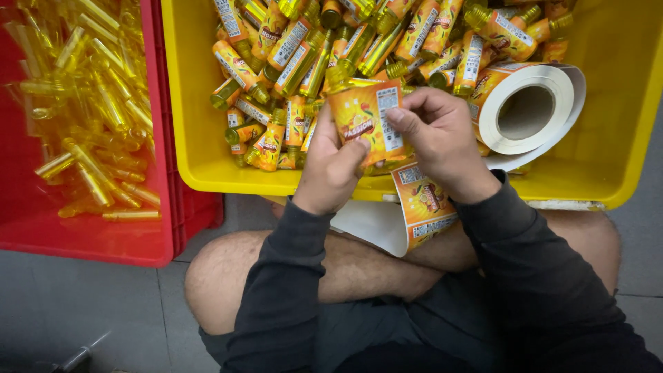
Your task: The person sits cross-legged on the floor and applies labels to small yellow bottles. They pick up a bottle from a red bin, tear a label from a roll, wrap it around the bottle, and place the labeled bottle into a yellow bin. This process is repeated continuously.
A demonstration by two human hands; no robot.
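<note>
My left hand [330,169] grips a small yellow bottle [338,77] from below, its gold cap pointing up-left. My right hand [436,138] presses an orange printed label [364,119] onto that bottle with thumb and fingers. A roll of orange labels [528,107] on white backing lies in the yellow crate [197,131] to the right of my hands. Its backing strip [421,207] runs down over the crate's front edge onto my lap. Several labelled bottles [290,48] are piled in the crate behind my hands.
A red crate [162,173] at the left holds several unlabelled yellow bottles [90,103]. I sit cross-legged on a grey tiled floor [83,304], knees bare, dark sleeves on both arms. A dark object [72,359] lies at the bottom left.
</note>
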